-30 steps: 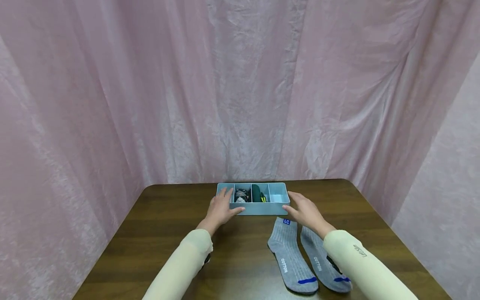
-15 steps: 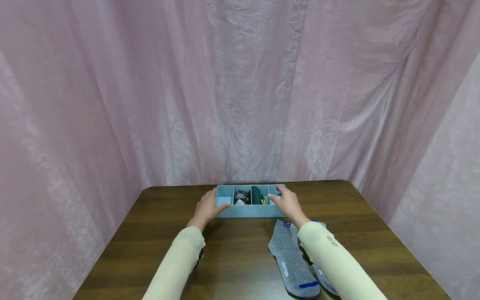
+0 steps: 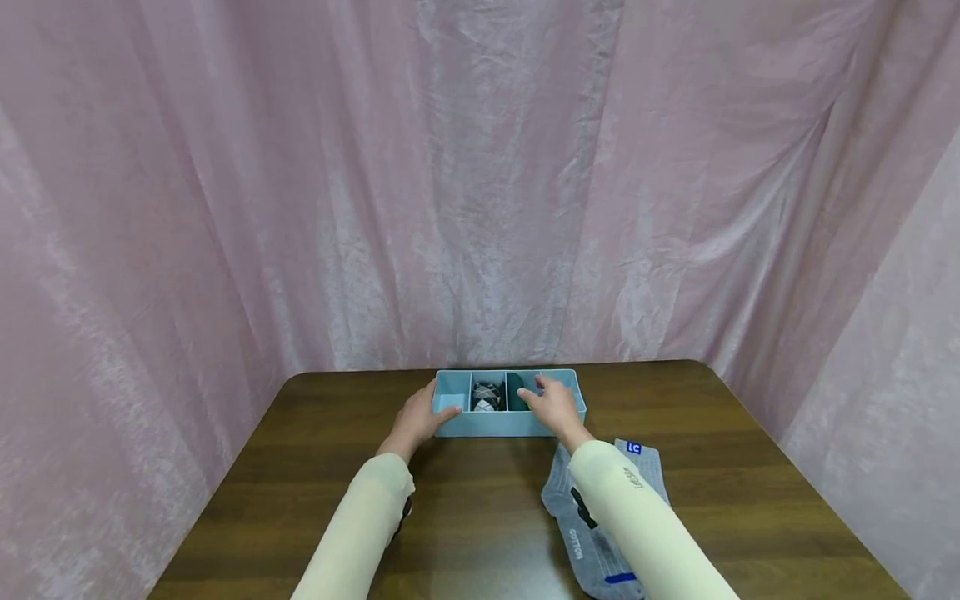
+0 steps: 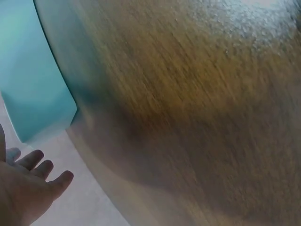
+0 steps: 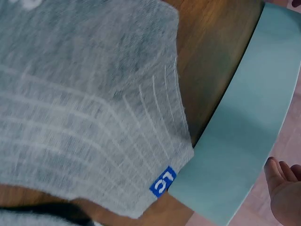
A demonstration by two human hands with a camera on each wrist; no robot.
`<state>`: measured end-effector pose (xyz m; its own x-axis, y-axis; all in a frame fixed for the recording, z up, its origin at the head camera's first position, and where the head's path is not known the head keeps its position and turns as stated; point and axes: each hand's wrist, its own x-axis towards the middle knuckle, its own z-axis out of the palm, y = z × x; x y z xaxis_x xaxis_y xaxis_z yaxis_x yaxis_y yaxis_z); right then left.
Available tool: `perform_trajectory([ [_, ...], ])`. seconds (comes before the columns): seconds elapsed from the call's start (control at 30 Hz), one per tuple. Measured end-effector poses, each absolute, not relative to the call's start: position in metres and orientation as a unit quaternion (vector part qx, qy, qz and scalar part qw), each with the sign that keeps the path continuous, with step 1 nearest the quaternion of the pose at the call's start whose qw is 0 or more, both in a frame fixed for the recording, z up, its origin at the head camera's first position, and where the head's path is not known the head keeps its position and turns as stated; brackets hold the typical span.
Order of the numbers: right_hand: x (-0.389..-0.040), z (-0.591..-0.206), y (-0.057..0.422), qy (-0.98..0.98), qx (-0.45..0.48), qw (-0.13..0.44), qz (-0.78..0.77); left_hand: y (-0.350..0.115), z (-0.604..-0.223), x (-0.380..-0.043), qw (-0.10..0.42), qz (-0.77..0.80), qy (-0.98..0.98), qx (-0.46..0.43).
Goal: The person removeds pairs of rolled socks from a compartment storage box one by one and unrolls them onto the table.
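Note:
A light blue divided box (image 3: 487, 425) stands near the table's far edge. My left hand (image 3: 412, 419) is at its left end, thumb by the front rim; in the left wrist view, the fingers (image 4: 44, 168) are loosely extended beside the box's end. Over the right-hand compartments reaches my right hand (image 3: 555, 407), thumb and forefinger apart, covering some contents. A black-and-white patterned bundle (image 3: 487, 397) fills one compartment. Beside it sits a dark green rounded item (image 3: 514, 390), partly behind my right thumb. The leftmost compartment looks bare.
Two grey ribbed socks lie in front of the box: the left sock (image 3: 573, 533) and the right sock (image 3: 648, 467), both partly under my right forearm. A brown wooden table (image 3: 315, 467) carries everything. Pink curtains (image 3: 480, 183) hang behind.
My left hand moved left from over the box to its left end. My right hand moved left from the right end to over the compartments, its forearm now covering more of the socks.

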<state>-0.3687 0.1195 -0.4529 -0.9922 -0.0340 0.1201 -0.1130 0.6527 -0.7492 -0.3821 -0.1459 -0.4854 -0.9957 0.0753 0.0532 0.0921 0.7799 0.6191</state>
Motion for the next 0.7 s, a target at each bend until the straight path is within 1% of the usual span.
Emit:
perform_trajectory([
  [0.2,-0.370,-0.458,0.113,-0.913,0.032,0.032,0.405,-0.145,-0.489,-0.378,-0.009,-0.332,-0.942,-0.046],
  [0.33,-0.373,-0.462,0.108,-0.922,0.042,0.049,0.383,-0.145,-0.488,-0.375,-0.017,-0.327,-0.944,-0.051],
  [0.47,-0.375,-0.466,0.102,-0.927,0.041,0.070,0.365,-0.144,-0.488,-0.369,-0.034,-0.341,-0.939,-0.034],
  [0.6,-0.373,-0.467,0.098,-0.932,0.018,0.064,0.357,-0.142,-0.490,-0.364,-0.041,-0.363,-0.931,-0.020],
  [0.7,-0.372,-0.467,0.096,-0.937,0.016,0.061,0.343,-0.142,-0.492,-0.362,-0.035,-0.369,-0.929,-0.015],
])
